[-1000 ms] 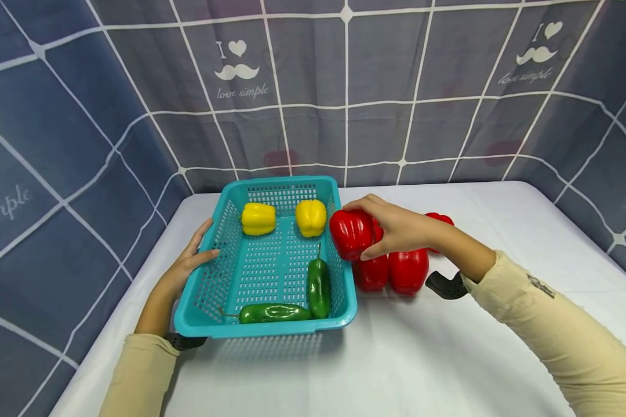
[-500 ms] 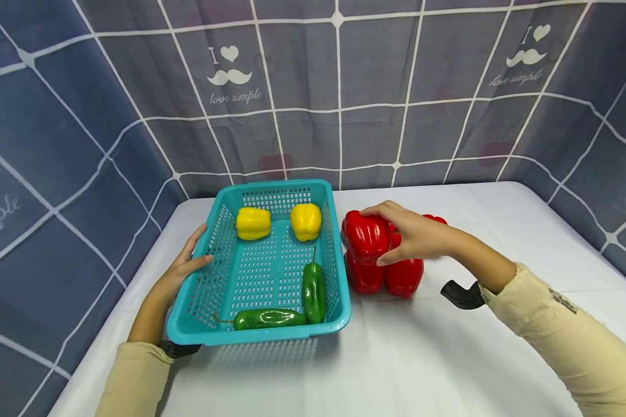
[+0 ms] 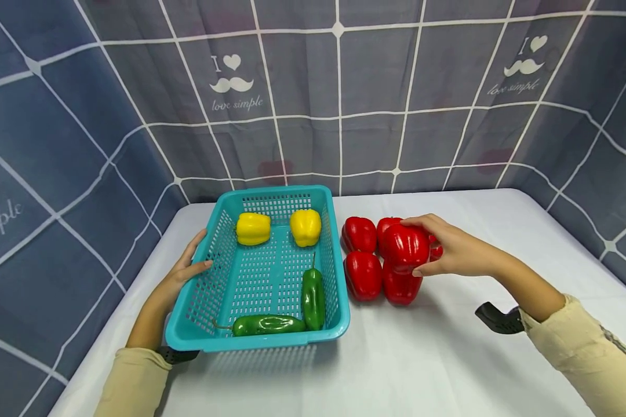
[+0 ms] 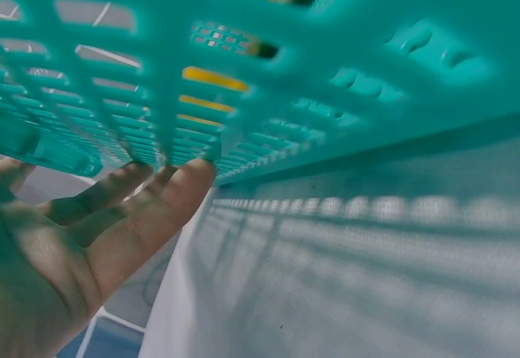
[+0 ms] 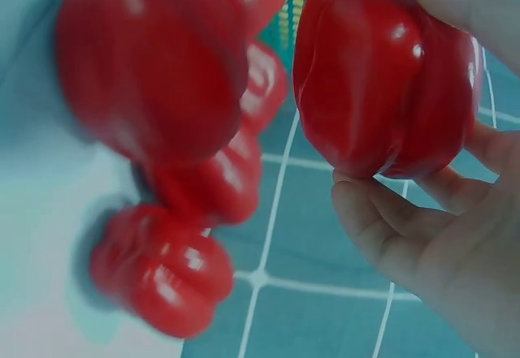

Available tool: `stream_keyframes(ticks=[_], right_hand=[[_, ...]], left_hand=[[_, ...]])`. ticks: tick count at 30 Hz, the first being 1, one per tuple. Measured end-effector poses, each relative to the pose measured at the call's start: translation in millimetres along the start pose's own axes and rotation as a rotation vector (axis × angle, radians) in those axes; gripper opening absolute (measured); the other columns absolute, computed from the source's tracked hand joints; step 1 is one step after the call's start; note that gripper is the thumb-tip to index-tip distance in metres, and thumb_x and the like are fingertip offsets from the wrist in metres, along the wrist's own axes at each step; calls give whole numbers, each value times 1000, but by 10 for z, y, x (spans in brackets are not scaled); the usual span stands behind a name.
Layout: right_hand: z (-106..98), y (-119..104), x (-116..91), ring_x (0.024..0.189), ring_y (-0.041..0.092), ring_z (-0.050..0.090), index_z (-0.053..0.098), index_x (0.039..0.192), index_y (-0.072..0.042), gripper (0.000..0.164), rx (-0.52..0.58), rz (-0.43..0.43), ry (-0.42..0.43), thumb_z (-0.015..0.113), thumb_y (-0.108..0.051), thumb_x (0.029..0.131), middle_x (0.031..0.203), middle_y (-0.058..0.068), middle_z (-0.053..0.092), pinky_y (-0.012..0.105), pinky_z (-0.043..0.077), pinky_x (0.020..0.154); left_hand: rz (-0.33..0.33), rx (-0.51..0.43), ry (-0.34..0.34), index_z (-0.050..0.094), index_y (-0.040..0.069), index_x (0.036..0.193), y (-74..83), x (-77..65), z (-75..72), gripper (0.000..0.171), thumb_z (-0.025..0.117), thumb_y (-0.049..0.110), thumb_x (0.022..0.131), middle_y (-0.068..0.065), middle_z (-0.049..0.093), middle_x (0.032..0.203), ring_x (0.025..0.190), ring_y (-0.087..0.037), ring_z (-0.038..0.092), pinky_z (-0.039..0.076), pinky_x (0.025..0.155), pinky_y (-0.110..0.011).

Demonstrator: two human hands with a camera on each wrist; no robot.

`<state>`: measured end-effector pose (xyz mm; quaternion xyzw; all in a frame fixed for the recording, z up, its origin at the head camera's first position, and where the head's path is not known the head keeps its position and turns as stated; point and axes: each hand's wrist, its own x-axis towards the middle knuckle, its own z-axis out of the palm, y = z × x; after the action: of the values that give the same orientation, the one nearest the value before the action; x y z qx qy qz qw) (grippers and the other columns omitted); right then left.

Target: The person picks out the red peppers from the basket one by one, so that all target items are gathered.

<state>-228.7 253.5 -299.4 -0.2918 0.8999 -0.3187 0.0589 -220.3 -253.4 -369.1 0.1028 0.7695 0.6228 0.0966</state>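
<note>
My right hand (image 3: 443, 246) grips a red bell pepper (image 3: 406, 247) between thumb and fingers, raised over other red bell peppers (image 3: 364, 275). The right wrist view shows that held bell pepper (image 5: 378, 74) close up, with fingertips at its end. On the left, my left hand (image 3: 179, 278) holds the side rim of a teal plastic basket (image 3: 255, 343), thumb over the rim and fingers along the outer wall. In the left wrist view those fingers (image 4: 154, 220) lie against the perforated side. Inside the basket are two yellow bell peppers (image 3: 305, 227) and two green chili peppers (image 3: 313, 298).
Several red bell peppers (image 3: 359, 234) cluster just right of the basket, partly hidden by my right hand and the held one. A white cloth (image 3: 396, 359) covers the table. Behind and at the sides hangs a dark checked curtain (image 3: 302, 145).
My right hand has carried the red bell pepper rightward, away from the basket's rim, uncovering the peppers at the left of the cluster. My left hand keeps its place on the basket.
</note>
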Motion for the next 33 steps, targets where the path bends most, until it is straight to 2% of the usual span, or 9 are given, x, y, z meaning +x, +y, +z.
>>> stream_keyframes(ticks=[5, 8, 12, 17, 23, 26, 33], right_hand=[[-34, 144, -189, 101, 14, 48, 40, 133, -13, 79, -68, 11, 65, 81, -25, 66, 119, 3, 46, 24, 51, 77], [-55, 220, -292, 101, 12, 47, 39, 133, -11, 82, -65, 37, 85, 82, -25, 65, 119, 3, 46, 19, 50, 77], [-66, 314, -396, 100, 10, 47, 39, 133, -8, 82, -52, 43, 104, 82, -23, 64, 120, 8, 45, 19, 50, 74], [-57, 423, -498, 94, -4, 44, 40, 132, -7, 79, -42, 46, 129, 81, -20, 66, 120, 10, 45, 20, 50, 73], [-20, 533, -564, 94, -3, 43, 40, 132, -6, 78, -32, 93, 128, 80, -20, 67, 121, 11, 45, 24, 50, 72], [5, 577, -574, 94, -3, 41, 39, 133, -6, 79, -28, 113, 117, 80, -22, 67, 121, 12, 44, 26, 50, 72], [83, 654, -581, 96, -3, 40, 39, 132, -6, 79, -20, 133, 98, 79, -24, 67, 121, 13, 44, 30, 51, 73]], left_hand=[[-5, 8, -1, -6, 31, 147, -4, 9, 3, 71, 42, 20, 95, -20, -4, 150, 104, -16, 47, 51, 77, -30], [-5, 23, 0, -6, 29, 147, -9, 15, -2, 71, 42, 20, 95, -18, -6, 150, 104, -16, 47, 50, 77, -31], [-1, 38, 4, -6, 30, 147, -14, 10, -10, 71, 42, 20, 95, -17, -8, 151, 104, -14, 46, 50, 77, -30], [1, 56, 11, -4, 33, 146, -15, 10, -7, 70, 42, 21, 95, -15, -10, 151, 105, -14, 44, 50, 77, -29], [-3, 58, 11, -5, 33, 146, -15, 13, -2, 70, 41, 21, 95, -15, -10, 151, 108, -15, 42, 49, 78, -28], [-1, 52, 10, -5, 32, 146, -17, 12, 1, 70, 41, 21, 95, -15, -10, 151, 112, -20, 39, 48, 79, -26], [9, 32, 4, -7, 31, 146, -28, 14, 14, 71, 41, 20, 95, -17, -10, 152, 126, -41, 23, 47, 80, -26]])
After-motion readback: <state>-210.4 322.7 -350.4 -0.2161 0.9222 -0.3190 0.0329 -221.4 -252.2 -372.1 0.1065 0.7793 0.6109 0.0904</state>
